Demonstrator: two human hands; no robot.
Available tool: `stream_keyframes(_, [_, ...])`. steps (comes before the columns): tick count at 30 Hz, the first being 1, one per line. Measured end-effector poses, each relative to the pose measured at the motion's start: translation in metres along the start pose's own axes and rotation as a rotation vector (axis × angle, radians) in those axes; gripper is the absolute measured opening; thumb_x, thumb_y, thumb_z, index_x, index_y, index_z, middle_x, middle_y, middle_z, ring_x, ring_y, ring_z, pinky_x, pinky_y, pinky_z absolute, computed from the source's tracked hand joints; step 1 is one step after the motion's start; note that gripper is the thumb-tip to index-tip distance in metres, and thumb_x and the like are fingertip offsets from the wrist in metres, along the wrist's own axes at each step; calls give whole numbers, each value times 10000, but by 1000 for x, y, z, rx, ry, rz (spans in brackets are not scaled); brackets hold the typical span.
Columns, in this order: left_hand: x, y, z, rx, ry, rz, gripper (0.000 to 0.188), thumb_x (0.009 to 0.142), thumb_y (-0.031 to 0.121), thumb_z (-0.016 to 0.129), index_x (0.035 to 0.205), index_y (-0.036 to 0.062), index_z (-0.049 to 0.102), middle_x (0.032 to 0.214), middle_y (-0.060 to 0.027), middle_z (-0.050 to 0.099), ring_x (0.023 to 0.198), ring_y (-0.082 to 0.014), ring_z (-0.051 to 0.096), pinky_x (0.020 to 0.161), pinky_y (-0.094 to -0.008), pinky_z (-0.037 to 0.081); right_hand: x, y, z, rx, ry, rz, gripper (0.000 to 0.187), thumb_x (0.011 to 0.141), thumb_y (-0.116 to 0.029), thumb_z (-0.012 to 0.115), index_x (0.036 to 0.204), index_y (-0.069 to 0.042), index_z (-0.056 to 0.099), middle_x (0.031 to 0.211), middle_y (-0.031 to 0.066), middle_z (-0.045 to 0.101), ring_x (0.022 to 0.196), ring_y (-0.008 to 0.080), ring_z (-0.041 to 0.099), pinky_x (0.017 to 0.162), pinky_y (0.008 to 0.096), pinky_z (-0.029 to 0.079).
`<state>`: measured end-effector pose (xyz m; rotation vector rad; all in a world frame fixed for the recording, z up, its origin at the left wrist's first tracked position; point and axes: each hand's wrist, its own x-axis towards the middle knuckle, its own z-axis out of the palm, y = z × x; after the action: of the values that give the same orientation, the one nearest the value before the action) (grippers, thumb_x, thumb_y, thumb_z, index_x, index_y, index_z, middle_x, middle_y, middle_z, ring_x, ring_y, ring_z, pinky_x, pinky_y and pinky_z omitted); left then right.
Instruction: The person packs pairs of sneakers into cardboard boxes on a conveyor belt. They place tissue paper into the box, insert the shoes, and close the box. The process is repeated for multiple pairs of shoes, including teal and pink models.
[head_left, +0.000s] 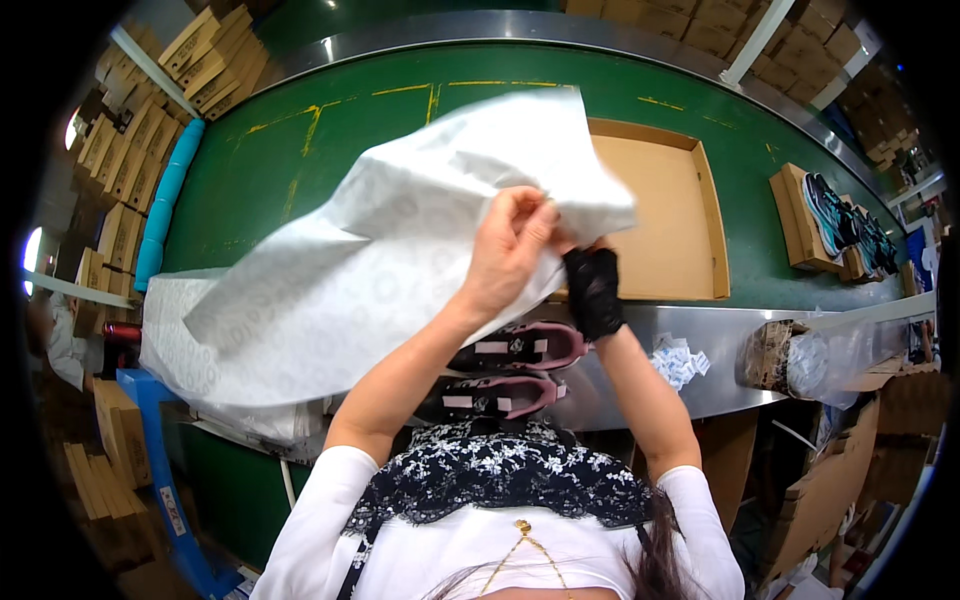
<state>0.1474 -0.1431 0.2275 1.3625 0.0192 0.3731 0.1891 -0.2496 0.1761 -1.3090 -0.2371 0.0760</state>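
Observation:
A large sheet of white printed tissue paper (400, 220) is lifted over the bench, spreading away to the left. Its near right part is pinched by my bare left hand (508, 245). My right hand (593, 285), in a black glove with bare fingertips, is beside it at the paper's edge; the paper and left hand partly hide its fingers. Behind the paper lies an open cardboard shoebox (655, 215), its left part covered from view. Below my hands, a pair of black sneakers with pink lining (500, 395) sits on the metal ledge near my apron.
Small white packets (680, 362) lie in a heap right of the sneakers, near a carton with a plastic bag (785, 355). Boxes with dark and teal shoes (835, 225) stand on the green belt (270, 170) at right. A paper stack (175, 320) lies left; shoeboxes (125, 160) are piled beyond.

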Motion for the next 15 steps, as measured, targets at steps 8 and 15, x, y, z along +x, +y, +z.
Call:
stream_keyframes(8, [-39, -33, -64, 1364, -386, 263, 494, 766, 353, 577, 1111, 11, 484, 1245, -200, 374, 1205, -332, 311, 989, -518, 197, 104, -7, -230, 272, 975, 146, 192, 667, -123, 676, 813, -76, 560, 767, 39, 577, 588, 162, 545, 482, 250, 452])
stream_keyframes(15, [8, -40, -137, 1835, -317, 245, 574, 744, 399, 578, 1206, 86, 444, 1320, -187, 304, 1253, -310, 242, 925, -657, 112, 80, -9, -348, 341, 1034, 143, 247, 729, -233, 628, 902, -71, 557, 778, 49, 583, 659, 161, 546, 548, 259, 414])
